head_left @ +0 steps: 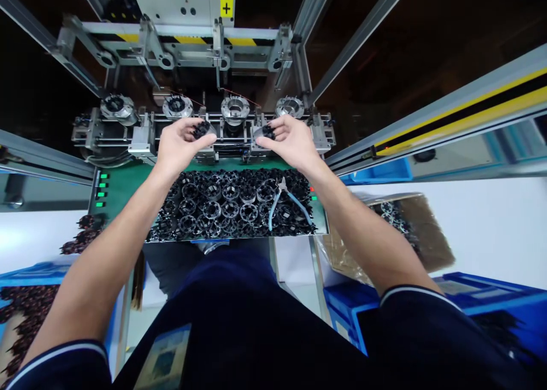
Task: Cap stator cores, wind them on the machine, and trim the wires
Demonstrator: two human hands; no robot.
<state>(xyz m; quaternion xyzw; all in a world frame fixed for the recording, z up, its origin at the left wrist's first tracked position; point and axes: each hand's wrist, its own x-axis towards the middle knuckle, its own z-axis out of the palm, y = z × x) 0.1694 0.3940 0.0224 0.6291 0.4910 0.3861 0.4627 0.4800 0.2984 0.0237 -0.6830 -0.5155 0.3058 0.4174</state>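
Left hand (183, 147) is closed on a small black part (200, 129), fingers hiding much of it. Right hand (290, 143) grips a similar part (267, 131), its shape hard to make out. Both are just above round metal fixtures (235, 109). Below lie a heap of black parts (213, 204) and blue-handled pliers (285, 204).

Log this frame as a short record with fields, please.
left hand: holds a black ring-shaped part in its fingers
right hand: holds a small black part in its fingers
nearest: four round metal fixtures on a rail assembly, just beyond the hands
below hands: green mat with a heap of black parts and blue-handled side cutters
rest: blue crate, opened bag of parts
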